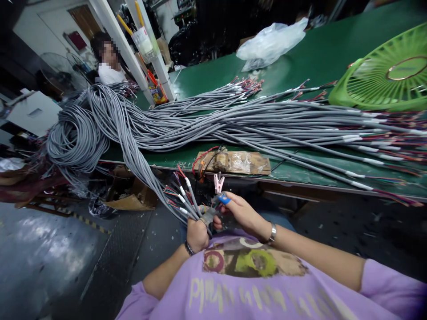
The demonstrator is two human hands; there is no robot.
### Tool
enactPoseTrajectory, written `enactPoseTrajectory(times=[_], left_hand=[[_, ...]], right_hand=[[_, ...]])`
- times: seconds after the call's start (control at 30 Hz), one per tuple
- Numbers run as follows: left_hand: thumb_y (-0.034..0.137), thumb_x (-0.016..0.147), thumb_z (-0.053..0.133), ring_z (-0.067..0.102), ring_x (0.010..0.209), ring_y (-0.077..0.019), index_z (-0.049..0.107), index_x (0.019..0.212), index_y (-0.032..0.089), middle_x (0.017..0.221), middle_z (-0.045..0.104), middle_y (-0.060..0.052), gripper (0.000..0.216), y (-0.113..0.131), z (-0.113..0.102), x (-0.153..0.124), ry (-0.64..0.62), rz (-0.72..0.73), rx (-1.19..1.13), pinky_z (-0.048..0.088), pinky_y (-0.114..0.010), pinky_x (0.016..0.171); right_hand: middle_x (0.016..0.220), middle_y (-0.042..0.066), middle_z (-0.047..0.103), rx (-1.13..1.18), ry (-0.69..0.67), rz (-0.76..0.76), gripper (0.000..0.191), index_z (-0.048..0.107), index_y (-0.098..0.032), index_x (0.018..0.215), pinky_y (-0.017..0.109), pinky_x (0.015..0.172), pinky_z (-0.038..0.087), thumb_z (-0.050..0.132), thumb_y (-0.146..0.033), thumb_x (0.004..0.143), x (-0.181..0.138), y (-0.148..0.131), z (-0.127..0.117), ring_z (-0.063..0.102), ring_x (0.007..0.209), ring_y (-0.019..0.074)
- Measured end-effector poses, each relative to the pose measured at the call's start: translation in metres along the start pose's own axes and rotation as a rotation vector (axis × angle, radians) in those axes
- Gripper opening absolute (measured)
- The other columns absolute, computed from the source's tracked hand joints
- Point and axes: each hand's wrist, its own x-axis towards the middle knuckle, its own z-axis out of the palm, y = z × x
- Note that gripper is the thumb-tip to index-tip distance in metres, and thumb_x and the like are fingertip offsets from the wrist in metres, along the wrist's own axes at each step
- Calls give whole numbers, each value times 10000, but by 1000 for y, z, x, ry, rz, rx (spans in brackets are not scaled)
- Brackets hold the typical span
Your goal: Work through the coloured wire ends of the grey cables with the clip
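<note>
Fanning up from the left hand (197,233), closed around them: grey cable ends (194,198), white-banded, coloured wires bared. Just beside, right hand (245,213), thumb and fingertips drawn together; cannot tell whether gripping anything. Just beyond the right hand, pink clip (218,183); farther, wooden block (250,163) and massed grey cables (196,129) on green table (310,49). Possible fault: slipping or tangling, from loosened left-hand grip or dragging lengths. Hidden: contact beneath right fingertips, too dark; lower cable ends, behind left fingers.

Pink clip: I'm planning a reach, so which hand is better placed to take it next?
Probably the right hand: it is close to the pink clip, while the left hand sits farther off, gripping gray cables.
</note>
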Motion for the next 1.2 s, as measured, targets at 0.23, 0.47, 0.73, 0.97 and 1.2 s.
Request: enactPoseTrajectory(times=[0.23,0.47,0.73,0.97,1.2], left_hand=[[403,669,723,540,410,-102,604,639,144,479,596,3,287,-1,-2,1,7,40,-2,454,-219,463],[438,668,716,526,379,-111,602,576,129,472,601,-31,342,-6,-4,6,-117,2,162,423,-221,411],[448,629,728,555,419,-118,575,603,148,452,576,5,338,6,5,3,61,20,-32,456,-233,471],[430,597,740,522,389,-103,559,619,153,436,551,23,332,12,8,4,109,0,-93,441,-229,450],[395,593,752,470,353,-77,558,627,154,421,548,26,311,20,3,7,12,-14,-80,377,-184,376]], right_hand=[[539,-36,566,35,-117,12,315,474,-214,763,315,555,459,664,-462,720,-5,-10,1,561,517,150],[476,-47,547,41,-98,-28,294,447,-222,724,299,478,441,655,-430,735,-6,-10,5,539,431,147],[585,-17,589,60,-90,-49,285,485,-213,710,331,591,480,683,-418,714,-6,-5,2,564,544,151],[706,32,627,-192,-85,-149,276,567,-189,683,321,677,472,669,-441,730,-11,-1,-4,576,686,180],[692,27,595,-234,-100,-110,350,612,-169,712,275,622,434,677,-513,706,-12,-2,-25,515,652,150]])
